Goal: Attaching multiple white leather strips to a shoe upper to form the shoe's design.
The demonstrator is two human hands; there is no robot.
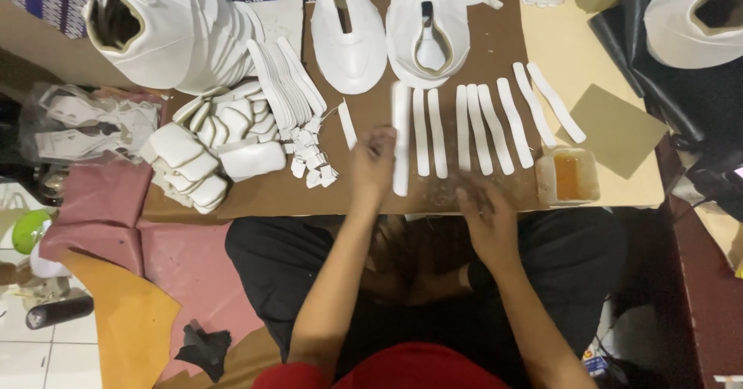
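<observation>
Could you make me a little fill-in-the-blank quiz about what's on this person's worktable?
1. The long strips laid side by side on the brown board are ____ in colour.
2. The small tub to the right of the strips holds an ____ liquid.
3. The left hand touches the strip at the ____ end of the row.
4. The right hand rests near the board's ____ edge.

Missing words: white; orange; left; near

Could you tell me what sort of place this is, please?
Probably a small shoemaking workshop. White shoe uppers lie on a brown work board, cut white strips sit in a row, and a tub of amber glue stands beside them.
</observation>
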